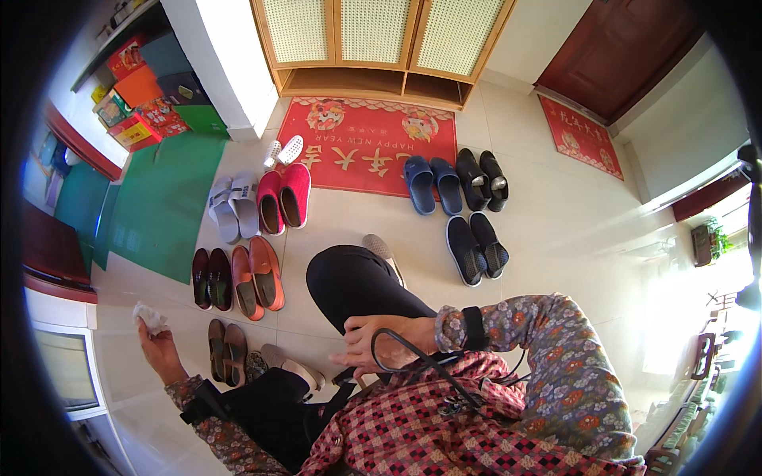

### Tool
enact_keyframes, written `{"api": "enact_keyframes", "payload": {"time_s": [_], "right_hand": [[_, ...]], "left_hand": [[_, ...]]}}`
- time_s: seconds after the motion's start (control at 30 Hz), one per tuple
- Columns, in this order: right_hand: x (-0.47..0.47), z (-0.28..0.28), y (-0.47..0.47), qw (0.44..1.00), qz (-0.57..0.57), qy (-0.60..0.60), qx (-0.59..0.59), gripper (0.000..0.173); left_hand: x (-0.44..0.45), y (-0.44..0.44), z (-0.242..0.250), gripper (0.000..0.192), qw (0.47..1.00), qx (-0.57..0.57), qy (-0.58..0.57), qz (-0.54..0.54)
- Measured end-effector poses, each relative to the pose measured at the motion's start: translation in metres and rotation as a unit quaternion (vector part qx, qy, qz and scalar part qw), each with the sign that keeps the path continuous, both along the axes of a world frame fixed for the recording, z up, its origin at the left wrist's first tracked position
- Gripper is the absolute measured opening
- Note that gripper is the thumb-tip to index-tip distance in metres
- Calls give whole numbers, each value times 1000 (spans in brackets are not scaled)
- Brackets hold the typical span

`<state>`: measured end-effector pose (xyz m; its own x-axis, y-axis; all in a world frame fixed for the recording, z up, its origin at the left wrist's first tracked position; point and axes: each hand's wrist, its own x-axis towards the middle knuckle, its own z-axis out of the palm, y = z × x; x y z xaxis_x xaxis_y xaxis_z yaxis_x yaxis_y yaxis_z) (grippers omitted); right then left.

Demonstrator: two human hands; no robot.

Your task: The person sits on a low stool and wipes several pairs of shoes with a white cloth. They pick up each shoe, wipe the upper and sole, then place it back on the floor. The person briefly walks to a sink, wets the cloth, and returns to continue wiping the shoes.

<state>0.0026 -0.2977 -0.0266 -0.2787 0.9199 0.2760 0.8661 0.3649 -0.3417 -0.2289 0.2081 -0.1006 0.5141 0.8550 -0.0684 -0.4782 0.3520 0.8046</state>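
My left hand [161, 351] is stretched out at the left, its fingers closed on a crumpled white tissue or cloth [150, 318] above the tiled floor. My right hand [384, 345] rests near my lap by my bent knee, fingers loosely spread, with a black cable [411, 350] looping in front of it. Near my left hand stand dark maroon shoes [211, 278], orange-brown loafers [259, 278] and brown shoes [227, 352]. Farther off are grey slippers [235, 205], red slip-on shoes [284, 199] and small white perforated shoes [284, 151].
Blue slippers [433, 185], black shoes [483, 180] and black slip-ons [477, 249] stand at the right. Beyond lie a red doormat [369, 146] and a wooden cabinet [375, 33]. A green mat [166, 202] and stacked boxes [140, 89] are at the left.
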Motion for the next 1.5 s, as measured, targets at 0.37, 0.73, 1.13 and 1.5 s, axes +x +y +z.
{"api": "enact_keyframes", "payload": {"time_s": [0.37, 0.73, 1.13, 1.5], "right_hand": [[5, -4, 3, 999, 23, -21, 29, 33], [0, -6, 7, 996, 59, 10, -59, 27], [2, 18, 9, 979, 1, -163, -122, 33], [79, 53, 9, 964, -202, -172, 21, 35]], "left_hand": [[10, -12, 8, 33, 1000, -4, 12, -8], [9, -11, 3, 34, 998, -14, -52, -44], [31, -62, 51, 36, 995, -31, -49, 81], [7, -56, 35, 36, 989, -30, -103, 102]]}}
